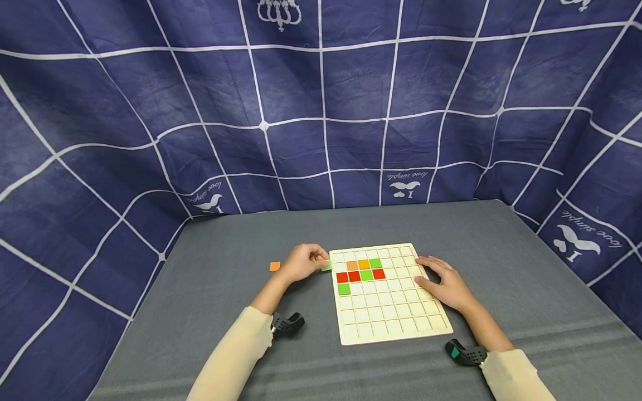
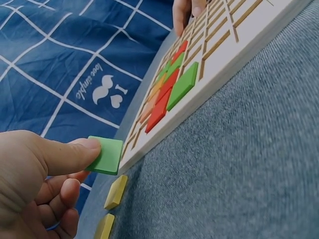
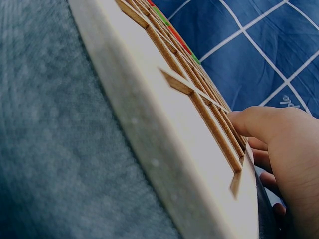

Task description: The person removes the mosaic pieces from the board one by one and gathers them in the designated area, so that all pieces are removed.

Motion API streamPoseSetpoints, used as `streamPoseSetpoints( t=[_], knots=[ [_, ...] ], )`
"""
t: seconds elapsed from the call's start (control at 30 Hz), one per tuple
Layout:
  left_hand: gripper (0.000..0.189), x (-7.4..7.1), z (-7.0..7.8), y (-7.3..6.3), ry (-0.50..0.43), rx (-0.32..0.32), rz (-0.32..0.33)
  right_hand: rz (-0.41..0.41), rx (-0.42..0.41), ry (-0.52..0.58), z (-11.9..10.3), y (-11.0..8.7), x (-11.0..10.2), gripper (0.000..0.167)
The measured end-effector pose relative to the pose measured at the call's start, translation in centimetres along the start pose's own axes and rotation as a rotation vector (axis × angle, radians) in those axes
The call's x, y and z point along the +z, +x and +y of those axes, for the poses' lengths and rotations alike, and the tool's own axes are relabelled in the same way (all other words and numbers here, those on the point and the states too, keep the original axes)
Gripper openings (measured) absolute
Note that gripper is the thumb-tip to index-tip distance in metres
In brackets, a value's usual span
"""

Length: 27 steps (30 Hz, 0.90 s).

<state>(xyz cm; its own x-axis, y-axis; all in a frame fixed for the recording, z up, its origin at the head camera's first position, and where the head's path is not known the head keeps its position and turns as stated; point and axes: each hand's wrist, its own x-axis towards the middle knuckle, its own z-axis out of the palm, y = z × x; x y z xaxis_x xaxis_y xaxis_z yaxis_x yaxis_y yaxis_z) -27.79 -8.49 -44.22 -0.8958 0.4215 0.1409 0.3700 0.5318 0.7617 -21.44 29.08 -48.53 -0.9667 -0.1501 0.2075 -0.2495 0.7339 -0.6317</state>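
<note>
My left hand (image 1: 303,262) pinches a green square tile (image 2: 105,155) between thumb and fingers, just off the left edge of a pale wooden grid board (image 1: 391,323). On the board, an orange tile (image 1: 351,265), a yellow-orange tile (image 1: 363,264) and a green tile (image 1: 375,263) form one row. The row below holds red, red, green and red tiles, with another green tile (image 1: 344,289) under its left end. My right hand (image 1: 446,284) rests at the board's right edge, thumb (image 3: 244,122) on the top face and fingers partly hidden beyond the edge.
An orange tile (image 1: 275,266) lies on the grey cloth (image 1: 225,250) left of my left hand. Two yellow tiles, one (image 2: 115,191) nearer the board, show below that hand in the left wrist view. A blue curtain (image 1: 351,139) with white lines hangs behind.
</note>
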Motion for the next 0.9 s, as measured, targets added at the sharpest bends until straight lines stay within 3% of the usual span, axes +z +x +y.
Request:
streamPoseSetpoints(
  t=[0.37,0.9],
  knots=[
    [0.005,0.00,-0.46,-0.43,0.046,-0.007,-0.022,0.011,-0.007,-0.008,-0.38,-0.10,-0.17,0.054],
    [0.005,0.43,-0.82,-0.75,0.042,-0.003,-0.031,0.010,-0.012,-0.001,-0.42,-0.15,-0.16,0.054]
  ],
)
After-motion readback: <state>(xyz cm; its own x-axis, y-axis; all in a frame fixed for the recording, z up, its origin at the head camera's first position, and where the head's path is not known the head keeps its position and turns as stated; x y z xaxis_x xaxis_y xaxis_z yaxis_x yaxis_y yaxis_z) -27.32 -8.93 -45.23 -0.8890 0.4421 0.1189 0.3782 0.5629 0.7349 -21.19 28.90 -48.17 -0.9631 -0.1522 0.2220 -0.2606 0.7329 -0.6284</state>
